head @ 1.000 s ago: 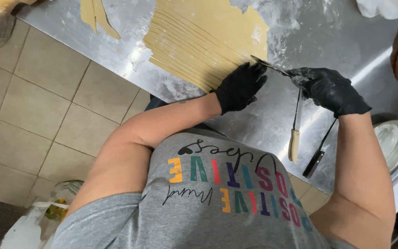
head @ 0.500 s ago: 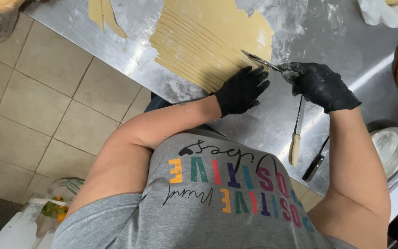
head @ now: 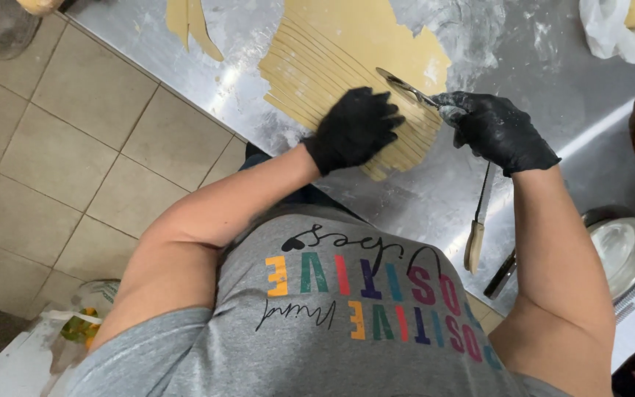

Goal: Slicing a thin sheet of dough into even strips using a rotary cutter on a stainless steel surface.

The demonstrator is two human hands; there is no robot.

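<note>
A sheet of pale yellow dough, scored into thin parallel strips, lies on the floured steel table. My left hand, in a black glove, presses flat on the near edge of the dough with fingers together. My right hand, also in a black glove, grips the handle of a metal wheel cutter, whose round blade rests on the dough just beyond my left hand.
A wooden-handled knife and a black-handled tool lie on the table by my right forearm. Loose dough strips sit at the far left. Metal bowls stand at right, a white bag at top right. Tiled floor lies left.
My left hand has moved further onto the dough. My right hand and the cutter have shifted along the sheet's edge. The view has tilted slightly.
</note>
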